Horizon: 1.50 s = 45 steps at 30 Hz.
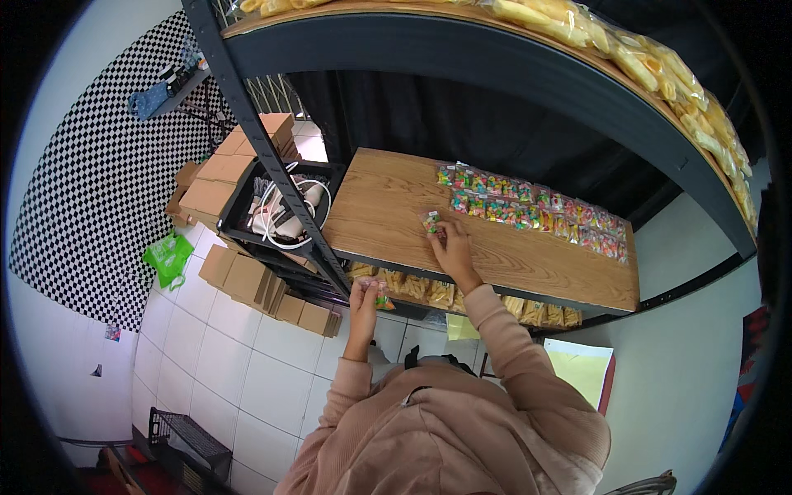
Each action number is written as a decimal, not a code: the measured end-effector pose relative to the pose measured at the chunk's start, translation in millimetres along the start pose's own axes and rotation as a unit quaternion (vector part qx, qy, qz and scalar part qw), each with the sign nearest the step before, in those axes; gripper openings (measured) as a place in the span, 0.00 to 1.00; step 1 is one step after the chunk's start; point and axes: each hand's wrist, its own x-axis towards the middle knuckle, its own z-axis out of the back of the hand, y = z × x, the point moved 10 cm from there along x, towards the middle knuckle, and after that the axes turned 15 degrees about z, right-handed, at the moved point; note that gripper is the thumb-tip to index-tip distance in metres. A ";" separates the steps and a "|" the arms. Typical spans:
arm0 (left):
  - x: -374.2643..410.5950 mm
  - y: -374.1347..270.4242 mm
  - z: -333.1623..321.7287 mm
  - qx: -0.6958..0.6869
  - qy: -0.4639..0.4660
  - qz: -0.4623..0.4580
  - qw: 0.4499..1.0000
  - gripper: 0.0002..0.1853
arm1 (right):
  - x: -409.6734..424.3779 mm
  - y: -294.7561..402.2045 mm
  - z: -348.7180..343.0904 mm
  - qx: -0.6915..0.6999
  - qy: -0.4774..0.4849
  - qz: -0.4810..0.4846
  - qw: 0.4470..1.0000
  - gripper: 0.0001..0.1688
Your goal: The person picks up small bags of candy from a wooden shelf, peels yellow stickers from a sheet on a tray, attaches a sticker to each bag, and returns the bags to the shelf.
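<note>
My right hand [455,247] is over the wooden shelf board [383,198], its fingers on a small clear packet of colourful candy [431,220] near the front edge. My left hand [364,309] grips another candy packet [384,298] by its clear top, in front of the shelf's front edge. Behind my right hand, two rows of similar candy packets [495,210] lie along the back of the board, running to its right end.
Bags of yellow snacks fill the upper shelf [557,25], and more snack bags [440,293] line the lower one. A black crate [232,229] with white cables stands left of the metal upright [272,148]. Cardboard boxes [247,278] and a green bag [168,257] are at the left.
</note>
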 end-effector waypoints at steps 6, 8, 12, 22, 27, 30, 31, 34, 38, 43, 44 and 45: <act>16.7 6.7 -15.0 0.030 0.054 0.036 0.997 0.06 | 16.2 -7.8 -3.3 -0.128 -0.064 -0.007 0.990 0.34; 18.3 -1.4 -21.7 0.074 0.066 0.020 0.995 0.09 | 15.9 -15.1 -6.5 -0.090 -0.111 0.003 0.990 0.34; 24.7 -17.2 -17.1 0.111 0.043 -0.016 0.993 0.15 | 5.5 8.3 5.3 0.118 -0.173 -0.006 0.978 0.34; 64.4 -44.6 -62.7 0.079 0.090 -0.015 0.993 0.24 | -25.2 92.8 57.0 0.142 -0.231 0.035 0.962 0.34; 62.5 -40.8 -76.2 0.077 0.112 0.007 0.991 0.24 | -31.6 94.0 62.6 0.211 -0.268 0.044 0.939 0.39; 61.3 -40.4 -82.1 0.076 0.128 0.000 0.989 0.24 | -34.6 68.0 43.8 0.421 -0.286 -0.006 0.861 0.37; 60.6 -40.9 -85.0 0.073 0.136 0.000 0.988 0.24 | -34.7 58.3 35.7 0.495 -0.281 -0.026 0.822 0.37; 63.1 -33.9 -85.5 0.105 0.138 0.002 0.985 0.24 | -38.2 50.7 29.0 0.478 -0.204 -0.095 0.849 0.33; 62.0 -30.1 -87.2 0.088 0.151 0.055 0.983 0.25 | -35.6 45.6 35.7 0.462 -0.212 -0.042 0.860 0.32; 69.4 -20.3 -87.5 0.170 0.203 0.053 0.963 0.24 | -32.5 49.4 22.2 0.501 -0.094 -0.057 0.859 0.30; 69.8 -19.0 -87.1 0.173 0.205 0.045 0.962 0.24 | -32.2 47.4 21.2 0.493 -0.077 -0.048 0.865 0.30; 69.0 -17.9 -87.6 0.176 0.209 0.038 0.961 0.24 | -30.9 45.5 20.8 0.485 -0.061 -0.039 0.872 0.29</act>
